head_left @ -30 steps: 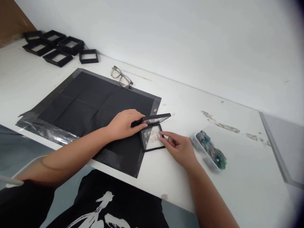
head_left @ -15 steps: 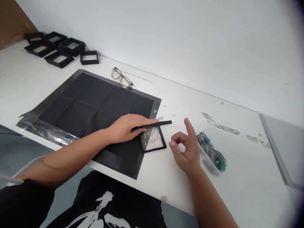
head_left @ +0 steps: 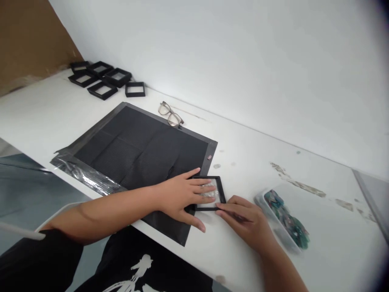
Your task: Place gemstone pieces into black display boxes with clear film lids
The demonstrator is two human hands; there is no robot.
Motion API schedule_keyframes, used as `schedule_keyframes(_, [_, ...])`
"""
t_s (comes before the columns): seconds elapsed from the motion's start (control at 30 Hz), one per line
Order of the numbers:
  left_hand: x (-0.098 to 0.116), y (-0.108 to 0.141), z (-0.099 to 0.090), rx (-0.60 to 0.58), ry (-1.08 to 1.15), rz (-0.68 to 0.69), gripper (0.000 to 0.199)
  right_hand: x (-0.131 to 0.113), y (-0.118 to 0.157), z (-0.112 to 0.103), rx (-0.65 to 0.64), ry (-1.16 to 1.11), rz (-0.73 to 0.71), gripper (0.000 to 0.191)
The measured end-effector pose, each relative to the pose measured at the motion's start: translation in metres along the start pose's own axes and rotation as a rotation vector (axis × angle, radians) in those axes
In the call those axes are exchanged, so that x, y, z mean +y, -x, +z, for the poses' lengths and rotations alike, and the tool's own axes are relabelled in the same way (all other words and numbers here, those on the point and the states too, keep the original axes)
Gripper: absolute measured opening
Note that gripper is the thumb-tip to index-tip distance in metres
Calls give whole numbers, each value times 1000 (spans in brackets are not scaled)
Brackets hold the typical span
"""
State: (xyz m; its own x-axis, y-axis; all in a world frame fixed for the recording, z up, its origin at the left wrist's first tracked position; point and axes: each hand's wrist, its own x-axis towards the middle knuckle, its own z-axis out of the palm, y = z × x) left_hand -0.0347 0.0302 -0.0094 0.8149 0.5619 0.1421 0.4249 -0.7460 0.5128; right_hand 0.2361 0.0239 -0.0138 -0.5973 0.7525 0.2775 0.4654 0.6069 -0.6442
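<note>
A small black square frame [head_left: 223, 194] with a clear film window lies at the right edge of the black mat [head_left: 142, 150]. Across its window my left hand [head_left: 185, 194] rests flat with the fingers spread, hiding the frame's left part. Small clear pieces show under the film between the fingers. At the frame's near right corner, my right hand [head_left: 247, 221] is closed, thumb and fingertips pinching the edge.
A clear plastic box [head_left: 275, 225] of green and reddish pieces stands right of my right hand. Glasses [head_left: 170, 113] lie behind the mat. Several more black frames [head_left: 102, 90] sit at the far left by the wall [head_left: 243, 61].
The upper frame part, tilted in my left hand before, is now down flat. My left hand has spread over it, and my right hand has moved in and closed on the corner. The view has shifted.
</note>
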Motion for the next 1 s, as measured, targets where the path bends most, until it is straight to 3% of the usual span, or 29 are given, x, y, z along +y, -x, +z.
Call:
schedule_keyframes(0.23, [2,0,12,-16,-232,-19,72,-3,-6,8,-44,-4,60,17])
schedule_keyframes(0.43, [-1,-4,9,30,-267,-33,59,1,-1,10,-116,-89,158,20])
schedule_keyframes(0.6, [3,-6,6,16,-346,-9,61,3,3,7,-46,-198,263,30])
schedule_keyframes(0.8, [1,3,-2,-2,-422,-4,50,-4,4,7,40,-151,298,29])
schedule_keyframes(0.9, [-6,22,-11,14,-450,-107,48,-8,3,8,58,-145,300,29])
schedule_keyframes(1.0, [-13,54,-22,66,-485,-320,47,-12,3,8,46,-153,279,34])
